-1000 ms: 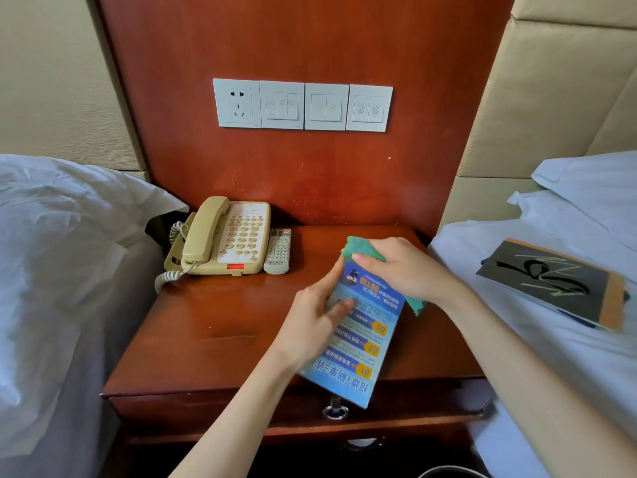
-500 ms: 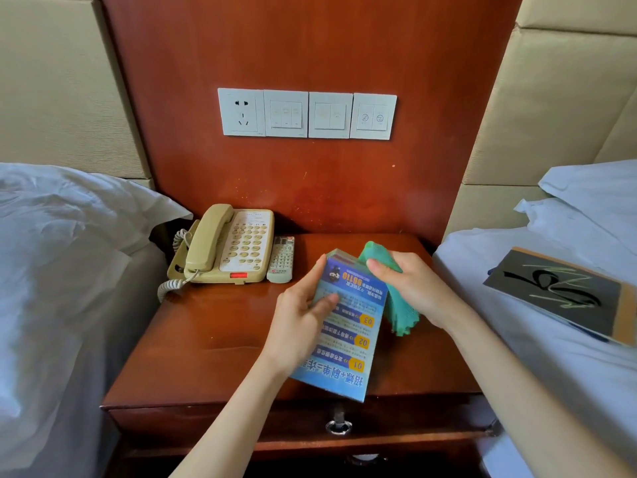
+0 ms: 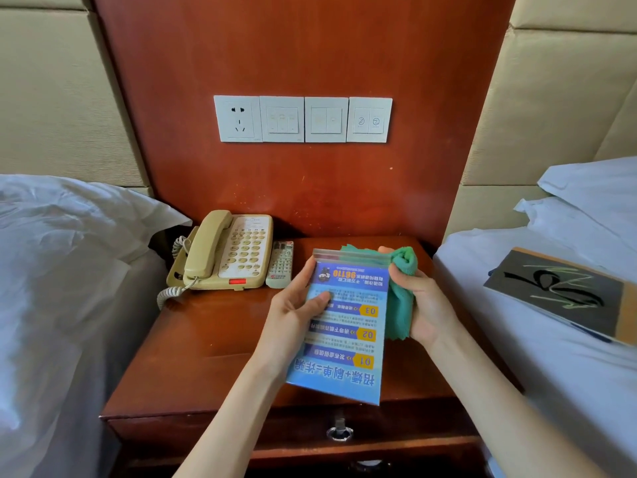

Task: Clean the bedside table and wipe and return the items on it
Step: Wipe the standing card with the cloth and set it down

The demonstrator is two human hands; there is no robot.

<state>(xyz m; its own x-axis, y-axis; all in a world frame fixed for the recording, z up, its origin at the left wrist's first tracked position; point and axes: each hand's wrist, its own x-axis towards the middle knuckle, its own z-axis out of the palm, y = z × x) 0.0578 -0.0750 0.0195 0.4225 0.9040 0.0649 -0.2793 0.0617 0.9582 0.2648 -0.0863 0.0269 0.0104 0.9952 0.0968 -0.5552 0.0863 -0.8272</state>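
Note:
My left hand (image 3: 293, 319) holds a blue printed sign card in a clear stand (image 3: 344, 336) upside down above the wooden bedside table (image 3: 193, 357). My right hand (image 3: 424, 305) grips a bunched green cloth (image 3: 401, 294) pressed against the card's right edge and back. A beige telephone (image 3: 227, 251) sits at the table's back left, with a small white remote control (image 3: 280, 264) lying right beside it.
White beds flank the table on the left (image 3: 69, 288) and right (image 3: 551, 357). A dark board with a tan border (image 3: 558, 291) lies on the right bed. A socket and switch panel (image 3: 303, 119) is on the red wooden wall. A drawer pull (image 3: 339, 431) sits below the tabletop.
The card has been tilted more upright and squared towards me. My right hand with the cloth has slid from the card's top to its right side and back.

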